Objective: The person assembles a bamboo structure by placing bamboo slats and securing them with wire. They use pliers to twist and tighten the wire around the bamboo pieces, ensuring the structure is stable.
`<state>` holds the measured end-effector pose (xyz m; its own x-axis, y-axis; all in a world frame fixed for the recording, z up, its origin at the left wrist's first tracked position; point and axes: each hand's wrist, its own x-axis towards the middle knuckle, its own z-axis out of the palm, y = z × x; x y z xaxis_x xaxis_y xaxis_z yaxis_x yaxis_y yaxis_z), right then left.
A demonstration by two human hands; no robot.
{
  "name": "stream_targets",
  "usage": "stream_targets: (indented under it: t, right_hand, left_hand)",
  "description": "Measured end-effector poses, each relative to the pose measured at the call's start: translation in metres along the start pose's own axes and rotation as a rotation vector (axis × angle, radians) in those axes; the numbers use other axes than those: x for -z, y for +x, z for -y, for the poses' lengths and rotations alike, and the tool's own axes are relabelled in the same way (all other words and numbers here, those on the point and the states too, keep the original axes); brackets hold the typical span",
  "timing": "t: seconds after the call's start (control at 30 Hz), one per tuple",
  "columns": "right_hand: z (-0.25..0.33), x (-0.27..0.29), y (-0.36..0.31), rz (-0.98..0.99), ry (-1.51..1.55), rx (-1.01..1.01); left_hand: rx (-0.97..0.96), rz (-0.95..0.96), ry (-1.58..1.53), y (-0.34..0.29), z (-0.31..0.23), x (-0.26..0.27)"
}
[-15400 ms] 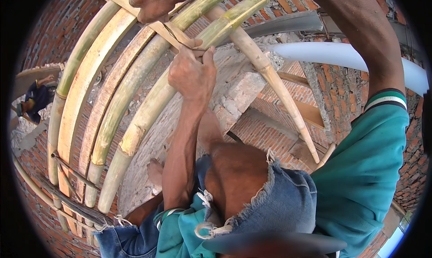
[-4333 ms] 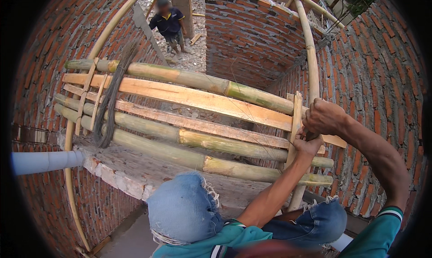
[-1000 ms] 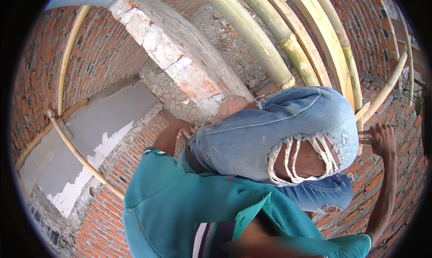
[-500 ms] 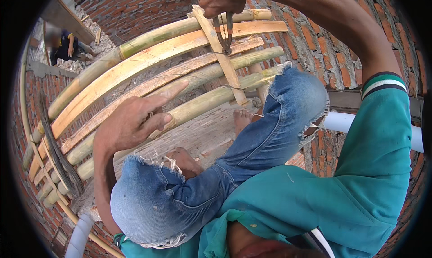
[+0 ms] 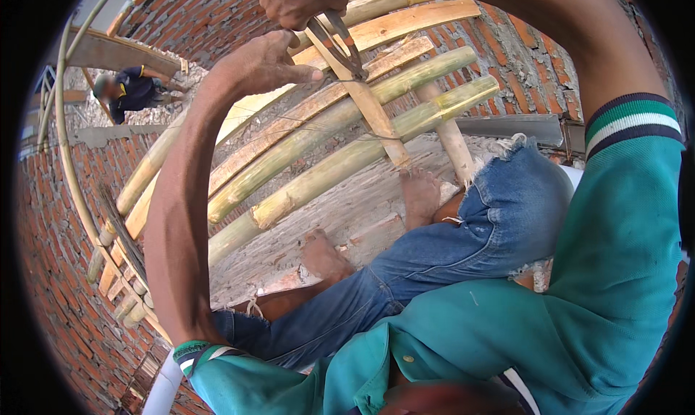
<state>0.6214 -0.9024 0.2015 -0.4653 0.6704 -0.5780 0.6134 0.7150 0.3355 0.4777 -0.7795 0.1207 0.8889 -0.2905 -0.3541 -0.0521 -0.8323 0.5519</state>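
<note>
At the top of the view my right hand (image 5: 302, 1) is closed around the handles of dark metal pincers (image 5: 352, 51). Their jaws rest at a short wooden crosspiece (image 5: 368, 107), where it crosses a row of bamboo poles (image 5: 416, 76) and sawn wooden strips (image 5: 427, 15). My left hand (image 5: 262, 64) lies just left of the pincers, over the poles, thumb stretched out and apart from the fingers. Its fingertips are partly hidden, and nothing shows in its grasp. Thin wire (image 5: 308, 119) runs across the poles below it.
My bare feet (image 5: 420, 196) stand on a rough, pale surface below the poles. Brick walls (image 5: 79, 219) surround the structure. A bundle of dark wire (image 5: 124, 230) hangs over the poles' left end. Far left, a person (image 5: 134, 93) in dark clothes is bent near rubble.
My left hand has moved up and right, from above the lower poles to beside the pincers. The right hand with the pincers has shifted slightly left. The view has tilted.
</note>
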Motion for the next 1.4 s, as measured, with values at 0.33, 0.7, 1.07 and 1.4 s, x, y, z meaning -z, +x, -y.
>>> stream_targets:
  t: [0.33, 0.7, 1.07, 1.4]
  right_hand:
    - [0.026, -0.012, -0.003, 0.015, -0.041, -0.157]
    - [0.111, -0.017, -0.091, 0.712, 1.241, -1.05]
    - [0.201, -0.064, -0.109, 0.229, 0.487, -0.954]
    - [0.21, -0.019, -0.096, 0.419, 2.034, -1.145]
  left_hand:
    - [-0.187, -0.58, -1.394, 0.094, -0.056, -0.114]
    - [-0.043, -0.813, -0.436, 0.116, -0.125, -0.158]
    - [-0.115, -0.547, -0.331, 0.122, -0.13, -0.147]
    - [-0.445, -0.93, -0.202, 0.11, -0.124, -0.197]
